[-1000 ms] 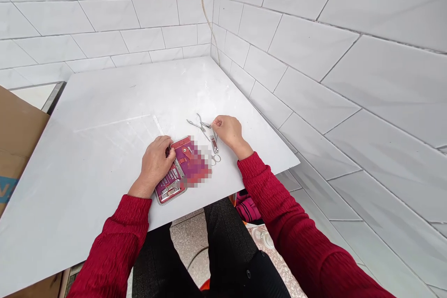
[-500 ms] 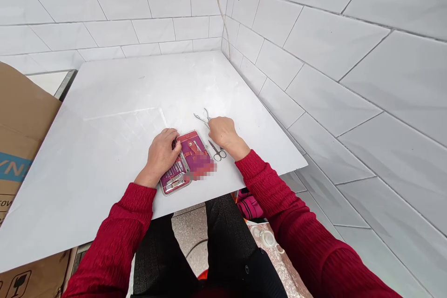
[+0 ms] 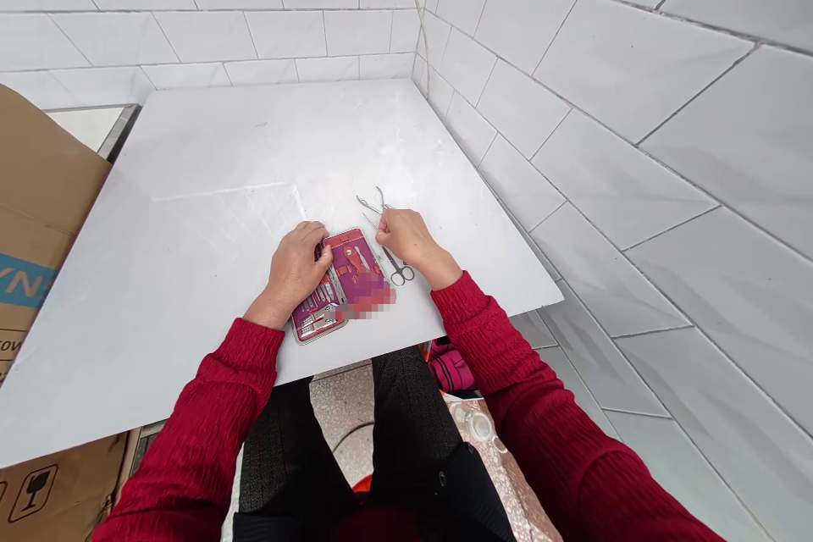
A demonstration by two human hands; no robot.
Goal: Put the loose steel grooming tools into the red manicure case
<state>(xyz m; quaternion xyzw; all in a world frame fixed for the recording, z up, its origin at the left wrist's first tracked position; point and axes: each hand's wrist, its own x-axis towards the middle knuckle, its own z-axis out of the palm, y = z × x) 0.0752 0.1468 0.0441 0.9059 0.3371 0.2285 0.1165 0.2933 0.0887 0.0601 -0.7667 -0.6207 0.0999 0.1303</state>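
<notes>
Steel scissors (image 3: 392,257) lie under your right hand (image 3: 406,239), fingertips pinched on them; your left hand (image 3: 293,267) lies flat, steadying the open case (image 3: 340,284).

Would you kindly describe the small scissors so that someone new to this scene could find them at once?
Start at the white table in the tiled corner and find the open red manicure case near its front edge. Just right of the case, by the right hand, lie the small silver scissors. Their two round finger loops point toward the person, unlike the spring-handled silver nippers lying farther back.
</notes>
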